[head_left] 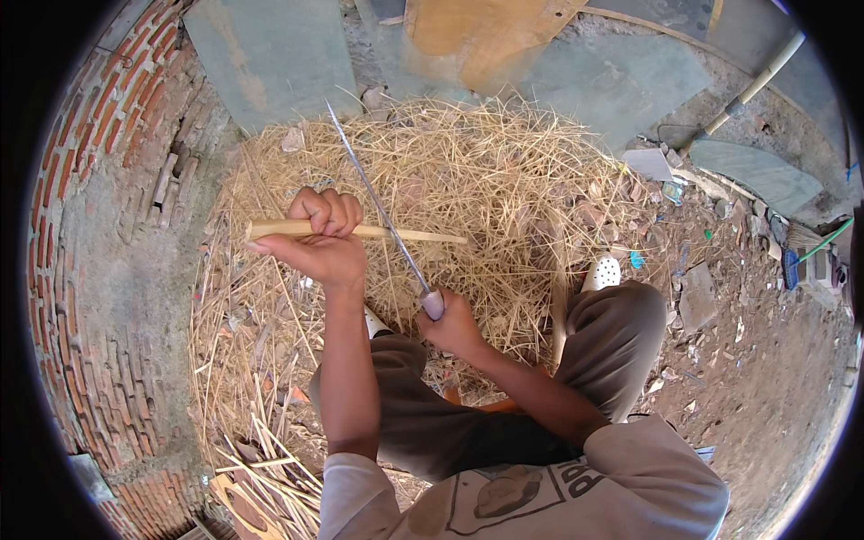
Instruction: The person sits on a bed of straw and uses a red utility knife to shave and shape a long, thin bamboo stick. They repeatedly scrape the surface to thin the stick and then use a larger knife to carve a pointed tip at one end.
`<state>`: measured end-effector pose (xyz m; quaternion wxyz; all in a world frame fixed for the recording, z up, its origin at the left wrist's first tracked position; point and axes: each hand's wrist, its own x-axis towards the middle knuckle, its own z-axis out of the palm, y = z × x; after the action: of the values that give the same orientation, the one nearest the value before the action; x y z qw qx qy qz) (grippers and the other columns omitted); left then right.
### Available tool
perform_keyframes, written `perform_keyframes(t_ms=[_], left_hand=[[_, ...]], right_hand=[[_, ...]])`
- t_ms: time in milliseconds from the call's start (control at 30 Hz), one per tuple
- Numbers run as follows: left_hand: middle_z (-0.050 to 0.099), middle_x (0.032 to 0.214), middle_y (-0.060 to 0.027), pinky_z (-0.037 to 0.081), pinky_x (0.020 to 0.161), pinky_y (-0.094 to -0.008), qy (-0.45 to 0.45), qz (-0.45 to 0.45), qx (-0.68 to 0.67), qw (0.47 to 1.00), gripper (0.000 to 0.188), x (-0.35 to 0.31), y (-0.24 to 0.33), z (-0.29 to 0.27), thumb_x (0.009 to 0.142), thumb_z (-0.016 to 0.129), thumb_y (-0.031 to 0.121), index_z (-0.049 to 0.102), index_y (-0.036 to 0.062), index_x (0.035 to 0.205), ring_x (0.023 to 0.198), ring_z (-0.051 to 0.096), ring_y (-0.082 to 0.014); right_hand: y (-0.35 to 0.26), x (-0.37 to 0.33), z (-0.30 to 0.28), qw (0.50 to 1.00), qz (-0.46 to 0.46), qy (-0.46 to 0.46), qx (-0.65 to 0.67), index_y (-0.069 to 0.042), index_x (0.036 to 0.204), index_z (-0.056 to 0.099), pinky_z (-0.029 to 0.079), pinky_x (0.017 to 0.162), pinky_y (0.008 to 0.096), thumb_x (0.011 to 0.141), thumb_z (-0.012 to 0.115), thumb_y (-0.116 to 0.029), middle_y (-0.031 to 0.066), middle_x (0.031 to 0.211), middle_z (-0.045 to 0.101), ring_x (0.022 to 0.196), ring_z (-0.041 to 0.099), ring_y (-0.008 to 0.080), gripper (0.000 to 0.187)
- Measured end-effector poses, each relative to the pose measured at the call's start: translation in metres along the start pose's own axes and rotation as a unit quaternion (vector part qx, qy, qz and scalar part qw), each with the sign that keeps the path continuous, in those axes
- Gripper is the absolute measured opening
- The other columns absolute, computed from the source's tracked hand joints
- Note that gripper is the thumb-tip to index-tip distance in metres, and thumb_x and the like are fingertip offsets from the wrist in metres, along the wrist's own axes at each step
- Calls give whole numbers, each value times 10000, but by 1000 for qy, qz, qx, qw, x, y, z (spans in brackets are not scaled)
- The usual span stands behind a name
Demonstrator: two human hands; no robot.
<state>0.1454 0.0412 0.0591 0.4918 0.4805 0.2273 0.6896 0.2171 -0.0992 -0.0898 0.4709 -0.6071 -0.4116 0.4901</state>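
My left hand (326, 236) is closed around a pale wooden or bamboo strip (412, 235), which lies roughly level, its thick end to the left and its thinner end to the right. In my right hand (454, 326) is the handle of a long, narrow-bladed knife (373, 195). Its blade slants up and to the left, crossing the strip just right of my left fist. Whether the edge bites into the strip I cannot tell. Below both hands spreads a heap of thin pale shavings (486, 171).
A worn brick wall (108, 270) rises on the left. Long split strips (270, 463) lie at lower left. Grey sheets (274, 58) and a brown board (481, 36) stand at the back. A pole (751, 88) leans at far right. Rubble and litter (697, 297) cover the ground to the right.
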Motion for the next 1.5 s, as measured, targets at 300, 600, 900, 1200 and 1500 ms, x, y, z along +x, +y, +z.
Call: perform_keyframes(t_ms=[300,600,900,1200,1500], left_hand=[[233,511,34,165,456,-268,-47,-22,-24,998,743,7,-2,-9,807,134,869,267,153,657,454,153,-98],[225,512,35,173,461,-274,-96,-29,-91,991,745,9,-4,-24,811,145,866,274,150,654,464,140,-100],[237,511,34,183,455,-277,-105,-40,-57,992,748,10,-2,-17,794,170,884,271,158,645,461,141,-99],[231,511,52,174,438,-264,-77,-40,-40,995,749,6,0,-22,786,200,893,281,164,631,442,171,-94],[213,500,51,154,431,-260,-67,-21,-25,997,733,14,4,-10,810,191,871,267,167,622,438,152,-87]], right_hand=[[3,1,-16,998,8,5,-62,17,884,596,504,639,404,734,658,-117,176,729,632,659,627,307,211],[80,21,-20,991,72,30,-105,-11,889,631,516,668,438,735,657,-138,208,762,649,717,650,365,201],[156,26,-20,984,67,72,-149,29,861,627,499,595,415,715,688,-134,199,689,628,646,652,323,227],[86,15,-18,994,29,36,-99,-20,873,631,504,636,446,729,645,-137,218,717,628,705,642,403,186],[208,8,-55,943,219,17,-252,-53,964,667,518,729,467,768,668,-162,221,914,669,857,651,391,224]])
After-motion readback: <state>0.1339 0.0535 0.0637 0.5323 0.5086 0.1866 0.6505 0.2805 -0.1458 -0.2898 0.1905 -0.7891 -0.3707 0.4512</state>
